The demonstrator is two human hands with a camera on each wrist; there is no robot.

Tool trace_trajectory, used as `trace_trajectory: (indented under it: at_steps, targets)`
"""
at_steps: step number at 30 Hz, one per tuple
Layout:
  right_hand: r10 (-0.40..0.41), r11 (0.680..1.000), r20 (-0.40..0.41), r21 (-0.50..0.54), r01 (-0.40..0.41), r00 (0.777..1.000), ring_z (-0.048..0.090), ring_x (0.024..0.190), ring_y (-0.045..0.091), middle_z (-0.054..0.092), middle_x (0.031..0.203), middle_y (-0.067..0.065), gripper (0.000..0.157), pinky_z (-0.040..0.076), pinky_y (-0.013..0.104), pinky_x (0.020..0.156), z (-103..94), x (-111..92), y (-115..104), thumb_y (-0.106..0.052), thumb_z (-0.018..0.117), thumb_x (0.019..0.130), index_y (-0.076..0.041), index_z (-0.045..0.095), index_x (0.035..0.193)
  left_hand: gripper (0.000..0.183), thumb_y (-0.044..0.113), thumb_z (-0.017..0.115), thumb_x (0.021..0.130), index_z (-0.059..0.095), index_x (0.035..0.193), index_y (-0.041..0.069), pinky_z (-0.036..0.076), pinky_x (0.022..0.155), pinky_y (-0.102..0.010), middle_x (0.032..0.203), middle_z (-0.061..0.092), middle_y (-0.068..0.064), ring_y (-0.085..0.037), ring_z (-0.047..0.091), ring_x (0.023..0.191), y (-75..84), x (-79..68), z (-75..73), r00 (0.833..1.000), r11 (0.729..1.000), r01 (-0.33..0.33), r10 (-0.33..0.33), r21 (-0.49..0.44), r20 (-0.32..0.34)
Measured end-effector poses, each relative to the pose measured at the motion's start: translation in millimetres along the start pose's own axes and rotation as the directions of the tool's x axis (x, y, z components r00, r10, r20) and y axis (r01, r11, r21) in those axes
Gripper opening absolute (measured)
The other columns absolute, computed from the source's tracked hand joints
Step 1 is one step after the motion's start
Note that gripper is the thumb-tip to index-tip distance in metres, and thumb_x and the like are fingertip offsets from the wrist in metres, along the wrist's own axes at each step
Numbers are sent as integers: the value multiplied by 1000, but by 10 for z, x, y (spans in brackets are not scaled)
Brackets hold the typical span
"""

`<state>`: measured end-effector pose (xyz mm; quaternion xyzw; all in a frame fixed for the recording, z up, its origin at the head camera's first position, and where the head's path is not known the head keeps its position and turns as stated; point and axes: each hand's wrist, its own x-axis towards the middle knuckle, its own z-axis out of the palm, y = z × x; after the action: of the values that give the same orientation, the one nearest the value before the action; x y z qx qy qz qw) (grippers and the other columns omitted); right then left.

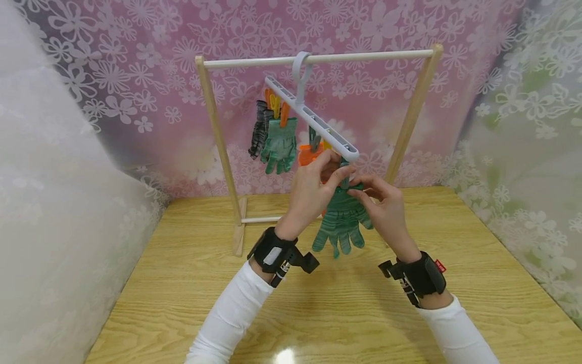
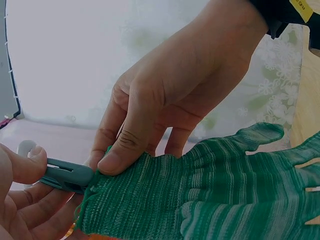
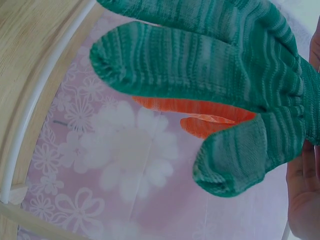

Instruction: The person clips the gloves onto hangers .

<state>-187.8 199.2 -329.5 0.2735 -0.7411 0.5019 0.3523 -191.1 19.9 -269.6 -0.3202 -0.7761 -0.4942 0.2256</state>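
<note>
A green striped knit glove (image 1: 343, 220) hangs fingers-down below the near end of a grey hanger bar (image 1: 325, 132). My left hand (image 1: 309, 189) pinches a dark grey-green clothespin (image 2: 65, 175) at the edge of the glove's cuff. My right hand (image 1: 384, 205) holds the cuff's side between thumb and fingers, close to the clothespin. Behind this glove hangs an orange glove (image 3: 200, 110), mostly hidden by the green one and my left hand. At the far end hang another green glove (image 1: 279, 144) and a dark grey striped glove (image 1: 259, 134), under orange and yellow clothespins (image 1: 274, 103).
The hanger's hook (image 1: 300, 68) sits over the white rail (image 1: 364, 57) of a wooden stand, whose posts (image 1: 218, 136) rise at both sides. Below lies a wood-grain table (image 1: 318, 313). Flower-patterned curtains (image 1: 136, 65) enclose the back and sides.
</note>
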Motion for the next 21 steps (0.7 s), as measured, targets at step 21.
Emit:
trace_trajectory:
  at_steps: [21]
  targets:
    - [4,1000,-20,31,-3,1000,67,91,4,68,101,-10,14,55,15,77,35,55,-17,10,71,89,5,70,102,16,20,68,99,69,106,6,53,75,-18,101,77,-8,-17,73,85,-38,13,-6,1000,999,-6,5,-35,-13]
